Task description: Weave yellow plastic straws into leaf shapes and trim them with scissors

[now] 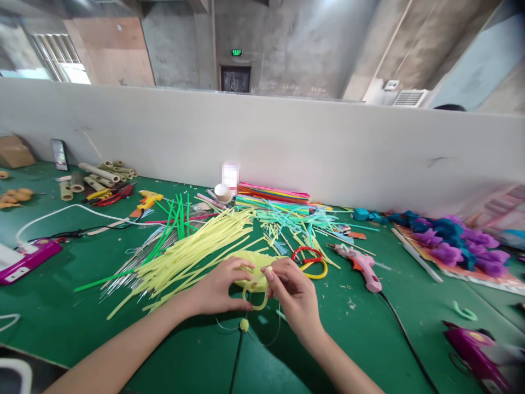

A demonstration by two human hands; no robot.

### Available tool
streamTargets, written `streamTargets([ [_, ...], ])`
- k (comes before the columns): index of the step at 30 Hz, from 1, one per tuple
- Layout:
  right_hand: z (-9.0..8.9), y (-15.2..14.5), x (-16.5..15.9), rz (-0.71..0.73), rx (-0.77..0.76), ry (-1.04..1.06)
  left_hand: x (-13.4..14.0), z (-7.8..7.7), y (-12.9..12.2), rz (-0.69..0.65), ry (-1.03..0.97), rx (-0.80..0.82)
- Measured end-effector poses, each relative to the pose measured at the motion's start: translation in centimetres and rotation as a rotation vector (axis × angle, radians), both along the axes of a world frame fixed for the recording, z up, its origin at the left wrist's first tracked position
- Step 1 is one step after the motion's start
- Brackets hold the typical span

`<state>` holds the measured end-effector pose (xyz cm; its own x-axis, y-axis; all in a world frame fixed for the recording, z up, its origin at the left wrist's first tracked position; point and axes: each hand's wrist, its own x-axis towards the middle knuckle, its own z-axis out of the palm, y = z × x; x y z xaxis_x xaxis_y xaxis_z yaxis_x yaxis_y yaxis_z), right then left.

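Note:
A pale yellow pipe cleaner (259,305) is bent into a loop between my two hands. My left hand (223,284) is curled around its left side, thumb below and fingers above. In a pinch, my right hand (293,290) grips the upper right part of the same pipe cleaner. Below the loop a small fuzzy yellow ball (244,325) hangs by a thin clear thread (268,343) that curves up toward both hands. Just behind my fingers lies a yellow fuzzy piece (254,258), partly hidden by them.
Yellow pipe cleaners (197,246) lie piled left of centre, with green ones (179,221) behind. Red-and-yellow-handled scissors (315,268) and a pink glue gun (365,265) lie to the right. Purple and blue fuzzy flowers (463,243) sit far right. A purple power strip (30,260) is left.

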<state>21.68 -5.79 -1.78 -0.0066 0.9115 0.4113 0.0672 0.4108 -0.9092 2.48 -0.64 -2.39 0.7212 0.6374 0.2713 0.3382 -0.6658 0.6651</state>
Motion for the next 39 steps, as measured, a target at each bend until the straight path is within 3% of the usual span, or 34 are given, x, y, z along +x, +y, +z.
streamTargets([
  [4, 0.2, 0.1, 0.2, -0.011, 0.02, -0.037, 0.2, -0.6, 0.3, -0.064, 0.049, 0.034],
  [12, 0.6, 0.3, 0.4, -0.047, 0.026, -0.109, 0.9, -1.8, 0.1, 0.024, 0.043, 0.051],
  [18, 0.2, 1.1, 0.8, -0.077, 0.009, -0.098, 0.8, -1.7, 0.0, 0.029, 0.099, 0.069],
  [25, 1.1, 1.1, 0.7, -0.152, 0.04, -0.16, 0.9, -1.5, 0.0, 0.043, 0.18, 0.003],
  [39, 2.8, 1.4, 0.1, -0.062, 0.176, -0.32, 1.1, -1.2, -0.1, 0.021, 0.163, -0.004],
])
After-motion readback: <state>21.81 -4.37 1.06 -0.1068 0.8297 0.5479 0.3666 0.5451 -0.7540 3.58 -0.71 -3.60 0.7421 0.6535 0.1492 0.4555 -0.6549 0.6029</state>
